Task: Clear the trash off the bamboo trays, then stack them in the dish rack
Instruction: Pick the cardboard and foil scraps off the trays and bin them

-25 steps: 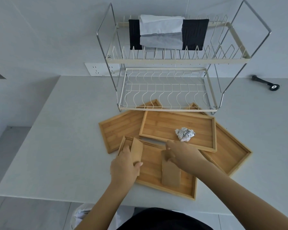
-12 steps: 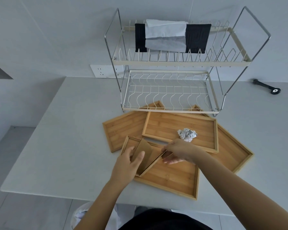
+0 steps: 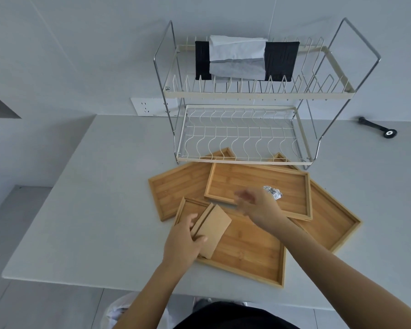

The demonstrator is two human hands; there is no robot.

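Several bamboo trays lie overlapping on the white counter in front of a two-tier wire dish rack [image 3: 240, 160]. On the nearest tray [image 3: 249, 252], my left hand [image 3: 183, 243] grips two brown cardboard pieces [image 3: 212, 230] held together. My right hand [image 3: 259, 206] hovers blurred over the front rim of the middle tray [image 3: 247, 181], fingers apart and holding nothing. A crumpled ball of foil [image 3: 273, 192] rests on that middle tray just beyond my right hand. A left tray [image 3: 176, 188] and a right tray [image 3: 330, 224] lie partly underneath.
Black and white cloths [image 3: 244, 59] hang over the rack's upper tier. A black tool [image 3: 379, 128] lies at the counter's far right. A wall socket [image 3: 150, 106] sits behind the rack. A white bin bag [image 3: 115, 313] shows below the counter edge.
My right hand passed its cardboard piece to the left hand, let go and moved up toward the foil ball. My left hand now holds both pieces together.
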